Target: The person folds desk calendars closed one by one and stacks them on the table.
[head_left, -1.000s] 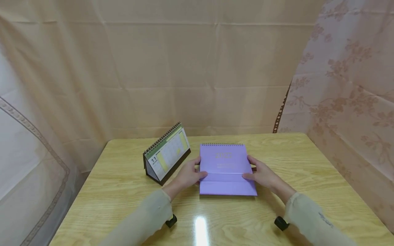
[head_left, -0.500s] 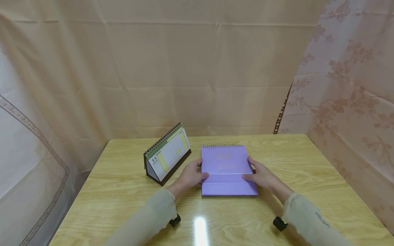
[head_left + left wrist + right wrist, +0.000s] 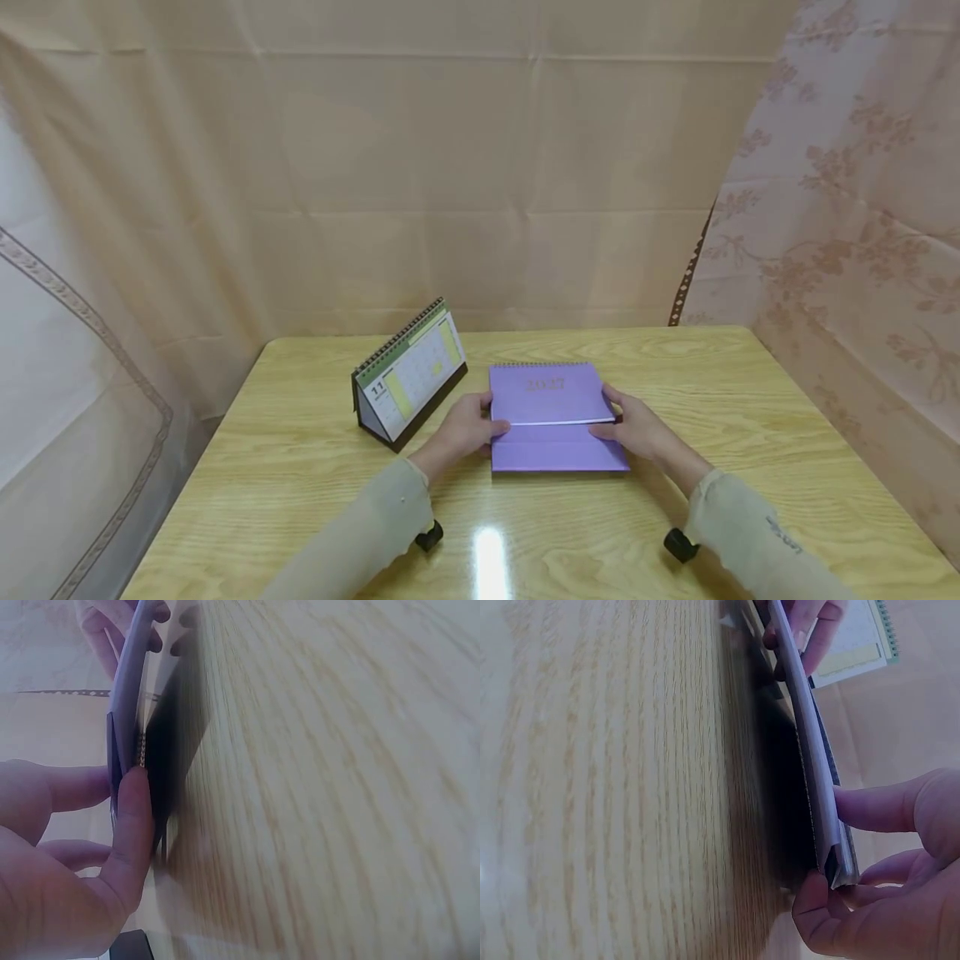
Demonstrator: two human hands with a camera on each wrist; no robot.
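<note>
A purple desk calendar with gold "2027" lettering and a spiral along its far edge is held between two hands. My left hand pinches its left side, thumb on the front cover and fingers reaching behind. On the opposite side, my right hand grips it the same way. Both wrist views show the calendar's thin edge, with a dark shadow on the tabletop beside it. In the right wrist view, the right hand's thumb presses one face while other fingers curl around the corner.
Left of the hands, a second desk calendar, white and green with "11" on its page, stands upright as a tent. The wooden table ends at a beige curtain. A floral cloth hangs on the right.
The purple calendar has tipped: its spiral edge sits lower in view and its near edge slightly higher. My left hand has shifted a little to the right. The standing calendar stays put.
</note>
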